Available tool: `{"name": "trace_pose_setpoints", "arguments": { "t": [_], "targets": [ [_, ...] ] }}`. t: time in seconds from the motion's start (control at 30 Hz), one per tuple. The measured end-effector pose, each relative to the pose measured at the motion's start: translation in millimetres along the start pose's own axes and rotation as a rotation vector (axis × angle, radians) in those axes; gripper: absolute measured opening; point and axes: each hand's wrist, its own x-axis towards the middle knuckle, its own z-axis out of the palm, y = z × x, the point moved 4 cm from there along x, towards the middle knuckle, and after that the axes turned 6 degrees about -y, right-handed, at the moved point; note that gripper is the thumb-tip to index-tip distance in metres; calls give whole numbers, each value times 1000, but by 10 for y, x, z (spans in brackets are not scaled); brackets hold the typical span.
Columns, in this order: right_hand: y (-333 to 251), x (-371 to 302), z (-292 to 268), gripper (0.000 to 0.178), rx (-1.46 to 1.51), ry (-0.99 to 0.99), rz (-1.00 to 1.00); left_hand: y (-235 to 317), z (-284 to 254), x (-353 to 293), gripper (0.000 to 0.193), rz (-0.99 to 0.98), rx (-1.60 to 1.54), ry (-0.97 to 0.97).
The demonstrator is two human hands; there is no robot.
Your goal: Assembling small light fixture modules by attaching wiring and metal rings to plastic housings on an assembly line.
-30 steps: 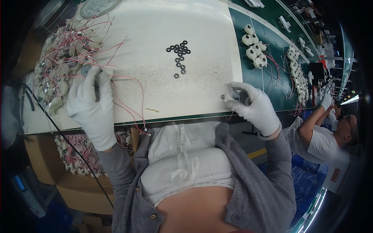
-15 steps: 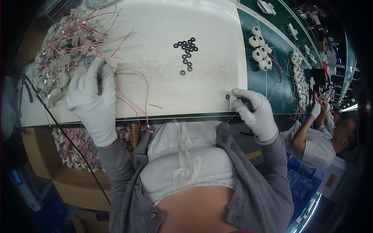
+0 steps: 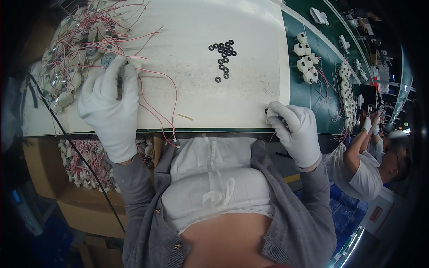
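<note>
My left hand (image 3: 109,105), in a white glove, is closed at the near side of a pile of round white wired motors (image 3: 73,80). Its thumb and fingers pinch a wired part, mostly hidden by the glove. A pair of red and white wires (image 3: 174,100) runs from there across the table, ending over the front edge. By the table's front right edge, my gloved right hand (image 3: 297,131) pinches a small white part, nearly covered by the fingers. One black ring (image 3: 267,110) shows at its fingertips. Further back lies a cluster of black rings (image 3: 223,51).
White round parts with black centres (image 3: 306,62) stand in rows on the green surface to the right. More wired parts (image 3: 347,89) lie beyond them. A cardboard box (image 3: 87,207) of wired parts sits below the table; a black cable (image 3: 76,149) crosses it. A co-worker (image 3: 357,165) sits at right.
The view has shifted slightly, so the table things appear further right and higher. My right fingers have closed further over the small white part. My left hand keeps its pinch.
</note>
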Motion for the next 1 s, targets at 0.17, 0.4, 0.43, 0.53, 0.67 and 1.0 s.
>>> {"name": "trace_pose_setpoints", "arguments": {
  "t": [0.17, 0.4, 0.43, 0.53, 0.67, 1.0],
  "targets": [
    [-20, -20, -54, 31, -84, -70, 21, -16, -8, -17, 21, -40, 7, -31],
    [26, 40, -90, 28, -134, -219, -27, -24, 13, -23, 22, -27, 11, 4],
    [-2, 55, -101, 27, -165, -248, -23, -13, -5, -21, 22, -24, 9, 9],
    [129, 67, -3, 25, 44, -232, 65, 2, -40, -10, 23, -82, -5, -34],
    [529, -44, 204, 25, 284, 47, 393, 18, -8, 7, 23, -73, 28, -59],
    [689, -200, -232, 32, 226, 181, 554, 52, 4, -10, 22, -26, 43, -68]
  ]
}}
